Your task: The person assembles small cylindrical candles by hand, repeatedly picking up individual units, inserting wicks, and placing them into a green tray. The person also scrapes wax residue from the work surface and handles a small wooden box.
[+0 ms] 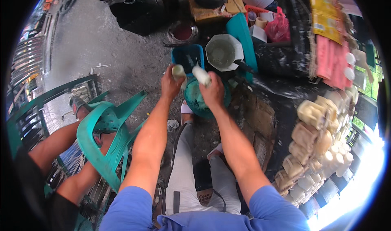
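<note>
While left hand (171,86) grips one pale-green piece (178,71), right hand (214,91), apart, grips one whitish piece (201,75), blue tub (185,53) just beyond.

Saw a green plastic chair (106,112) at the left, beside a green railing (40,95); noticed a pink plastic bag (278,28) farther off, then yellow packets (326,14) and pink packets (332,64) at the right, near bunched cream plastic containers (306,135).

The right hand (212,91) partly hides the teal basin (195,105), and its whitish object (201,75) is blurred.
</note>
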The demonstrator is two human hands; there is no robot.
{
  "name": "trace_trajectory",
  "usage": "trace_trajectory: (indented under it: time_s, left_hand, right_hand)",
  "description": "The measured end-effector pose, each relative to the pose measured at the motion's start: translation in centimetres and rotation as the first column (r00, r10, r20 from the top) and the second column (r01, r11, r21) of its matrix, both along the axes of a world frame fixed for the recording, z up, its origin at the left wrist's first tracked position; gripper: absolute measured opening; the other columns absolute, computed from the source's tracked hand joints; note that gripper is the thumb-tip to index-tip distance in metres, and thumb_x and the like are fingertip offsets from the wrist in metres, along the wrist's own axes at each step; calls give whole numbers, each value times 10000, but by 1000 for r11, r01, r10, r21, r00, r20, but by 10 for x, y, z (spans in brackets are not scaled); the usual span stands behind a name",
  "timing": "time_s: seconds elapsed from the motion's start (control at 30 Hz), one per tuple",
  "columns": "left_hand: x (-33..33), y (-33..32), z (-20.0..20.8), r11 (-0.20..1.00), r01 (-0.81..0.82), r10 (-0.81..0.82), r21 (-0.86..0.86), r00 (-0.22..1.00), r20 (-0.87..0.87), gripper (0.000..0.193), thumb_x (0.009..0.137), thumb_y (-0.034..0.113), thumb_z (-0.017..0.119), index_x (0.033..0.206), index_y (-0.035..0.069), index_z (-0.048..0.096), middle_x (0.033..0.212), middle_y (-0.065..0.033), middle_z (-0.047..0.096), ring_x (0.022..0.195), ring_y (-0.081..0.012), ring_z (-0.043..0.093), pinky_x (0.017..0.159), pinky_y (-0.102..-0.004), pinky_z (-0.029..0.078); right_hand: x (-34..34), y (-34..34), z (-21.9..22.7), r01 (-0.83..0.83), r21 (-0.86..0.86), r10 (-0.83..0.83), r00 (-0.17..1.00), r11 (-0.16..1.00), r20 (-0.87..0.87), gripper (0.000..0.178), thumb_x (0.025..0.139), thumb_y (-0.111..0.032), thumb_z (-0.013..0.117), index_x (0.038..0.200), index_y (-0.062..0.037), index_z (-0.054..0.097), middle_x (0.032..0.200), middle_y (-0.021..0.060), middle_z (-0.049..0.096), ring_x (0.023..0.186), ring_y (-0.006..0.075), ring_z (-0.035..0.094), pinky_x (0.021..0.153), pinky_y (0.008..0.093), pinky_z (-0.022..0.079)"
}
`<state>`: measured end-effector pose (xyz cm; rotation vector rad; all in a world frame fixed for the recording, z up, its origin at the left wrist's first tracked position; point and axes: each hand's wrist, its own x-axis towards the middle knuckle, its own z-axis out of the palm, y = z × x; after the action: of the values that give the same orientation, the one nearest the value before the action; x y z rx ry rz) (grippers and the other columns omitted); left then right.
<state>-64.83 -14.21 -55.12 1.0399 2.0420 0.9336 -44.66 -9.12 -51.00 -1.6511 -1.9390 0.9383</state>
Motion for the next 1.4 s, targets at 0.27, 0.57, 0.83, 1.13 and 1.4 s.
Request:
trace_trajectory:
  time_s: [0.27, 0.57, 0.83, 1.13, 1.4]
  left_hand:
    - [-10, 76, -138, 971, 120, -145, -206, 983, -109, 562, 865, 182, 754, 1400, 116, 598, 1168, -279, 733, 1099, -514, 702, 958, -595, 560]
    - [-7, 14, -118, 977, 166, -190, -138, 964, -185, 547, 889, 183, 768, 1412, 80, 648, 1403, -224, 665, 1249, -455, 668, 1054, -517, 556]
    - [6, -177, 27, 877, 201, -277, -437, 953, -118, 525, 954, 161, 758, 1434, -19, 648, 1402, -233, 698, 1240, -396, 693, 1074, -506, 545]
    - [149, -229, 232, 711, 643, -662, -284, 748, 36, 457, 945, 77, 789, 1366, -50, 664, 1214, -192, 733, 1045, -312, 719, 930, -432, 591]
    - [446, -262, 445, 192, 975, -935, 109, 148, 323, 342, 899, 50, 833, 1219, 9, 719, 971, -63, 665, 789, -143, 623, 690, -284, 522]
  right_hand:
    - [-65, 75, -158, -66, -249, 144, 941, 966, 307, 522, 794, -160, 886, 1260, -81, 664, 1199, 217, 709, 1153, 438, 694, 971, 527, 577]
    - [-56, -18, -97, -118, -71, 125, 986, 991, 109, 477, 858, -109, 796, 1300, -9, 647, 1288, 236, 672, 1233, 463, 632, 1026, 533, 537]
    - [20, -230, 167, -241, -452, 184, 969, 859, -167, 304, 868, -242, 749, 1101, -50, 722, 1101, 144, 688, 1090, 365, 666, 948, 516, 521]
    - [239, -319, 375, 158, -325, -240, 944, 932, -229, 449, 950, -302, 745, 1294, -17, 696, 1257, 170, 701, 1215, 374, 650, 1084, 486, 503]
    - [571, -502, 494, 856, 280, -895, 374, 434, 245, 290, 929, -201, 782, 1141, -2, 777, 1051, 209, 762, 944, 403, 731, 859, 481, 584]
